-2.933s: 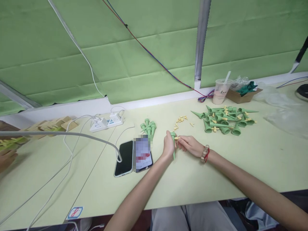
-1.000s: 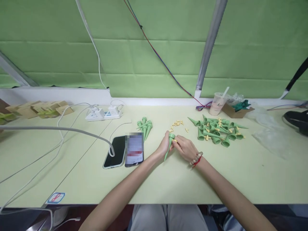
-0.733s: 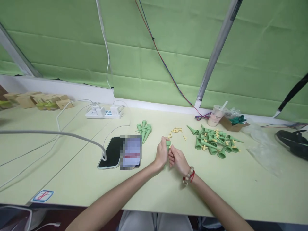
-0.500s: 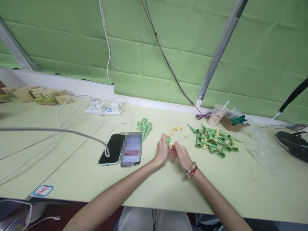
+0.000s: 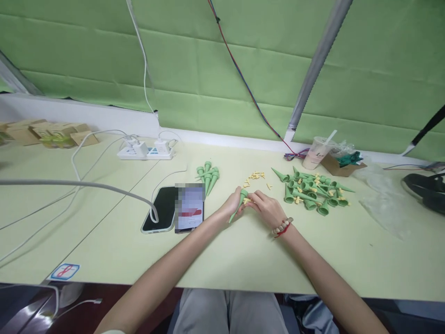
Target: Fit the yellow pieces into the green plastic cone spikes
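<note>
Our left hand [image 5: 229, 208] is closed around a smooth green plastic cone [image 5: 238, 206] just above the table; our right hand [image 5: 267, 207] pinches a small yellow peg [image 5: 247, 201] at its wide end. The matte pale-green table [image 5: 243, 255] runs to a green cloth wall [image 5: 208, 69].

No legible text on anything.

I sit at a long pale-green table [image 5: 243, 260] that runs the width of my view. Behind it, a white ledge [image 5: 86, 113] meets a wall of green creased fabric panels [image 5: 225, 60], crossed by a slanted grey metal bar [image 5: 314, 74]. The light is even and soft, casting faint shadows.
</note>
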`<state>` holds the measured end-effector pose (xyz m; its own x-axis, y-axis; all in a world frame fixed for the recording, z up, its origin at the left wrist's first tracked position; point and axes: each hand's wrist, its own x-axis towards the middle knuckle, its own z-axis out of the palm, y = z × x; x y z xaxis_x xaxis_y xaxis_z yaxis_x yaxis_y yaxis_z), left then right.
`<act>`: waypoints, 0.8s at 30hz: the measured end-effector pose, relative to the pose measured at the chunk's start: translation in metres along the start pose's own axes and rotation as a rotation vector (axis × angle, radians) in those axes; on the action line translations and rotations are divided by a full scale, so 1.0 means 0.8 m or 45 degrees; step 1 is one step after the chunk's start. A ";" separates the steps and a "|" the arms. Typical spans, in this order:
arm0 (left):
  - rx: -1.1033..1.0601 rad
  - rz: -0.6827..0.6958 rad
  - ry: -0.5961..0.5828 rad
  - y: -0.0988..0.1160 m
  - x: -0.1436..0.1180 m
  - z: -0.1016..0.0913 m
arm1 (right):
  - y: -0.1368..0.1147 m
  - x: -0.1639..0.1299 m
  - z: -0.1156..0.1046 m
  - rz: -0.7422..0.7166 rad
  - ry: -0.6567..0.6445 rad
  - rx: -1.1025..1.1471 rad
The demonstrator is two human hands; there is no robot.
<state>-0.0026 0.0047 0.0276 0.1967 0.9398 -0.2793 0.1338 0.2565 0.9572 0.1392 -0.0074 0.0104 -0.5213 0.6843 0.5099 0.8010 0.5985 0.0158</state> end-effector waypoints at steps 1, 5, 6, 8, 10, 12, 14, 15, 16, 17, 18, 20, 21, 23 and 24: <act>0.047 0.009 0.007 -0.002 0.002 -0.001 | -0.002 -0.001 0.001 -0.005 0.004 -0.030; 0.141 0.150 0.115 -0.008 0.005 0.002 | -0.009 -0.004 0.006 -0.005 0.037 -0.047; 0.135 0.204 0.130 -0.009 0.005 0.004 | -0.011 -0.005 0.006 0.012 0.052 -0.026; 0.086 0.290 0.155 -0.010 0.003 0.010 | -0.016 -0.005 0.006 0.076 0.071 0.053; 0.007 0.347 0.201 -0.011 0.000 0.015 | -0.023 -0.005 0.004 0.179 0.052 0.186; -0.064 0.404 0.268 -0.013 -0.003 0.020 | -0.031 -0.004 0.002 0.310 0.006 0.359; -0.077 0.480 0.321 -0.016 -0.006 0.024 | -0.039 -0.004 0.000 0.459 -0.015 0.541; -0.061 0.522 0.341 -0.018 -0.007 0.024 | -0.043 -0.005 0.000 0.528 -0.015 0.638; -0.036 0.562 0.354 -0.019 -0.008 0.025 | -0.046 -0.005 0.000 0.592 -0.011 0.748; -0.010 0.598 0.364 -0.020 -0.009 0.025 | -0.048 -0.006 -0.001 0.652 -0.007 0.874; 0.015 0.629 0.369 -0.021 -0.011 0.024 | -0.050 -0.006 -0.001 0.711 -0.007 1.019; 0.062 0.681 0.369 -0.021 -0.013 0.022 | -0.049 -0.005 -0.003 0.828 -0.045 1.353; 0.088 0.706 0.358 -0.021 -0.013 0.021 | -0.048 -0.004 -0.005 0.879 -0.099 1.529; 0.146 0.755 0.323 -0.022 -0.014 0.019 | -0.042 0.000 -0.008 0.942 -0.283 1.834; 0.177 0.775 0.304 -0.022 -0.013 0.019 | -0.039 0.001 -0.010 0.952 -0.385 1.936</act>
<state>0.0076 -0.0127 0.0128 0.0583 0.9361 0.3470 0.1939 -0.3516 0.9159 0.1163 -0.0286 0.0173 -0.3695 0.9180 -0.1438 -0.0057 -0.1570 -0.9876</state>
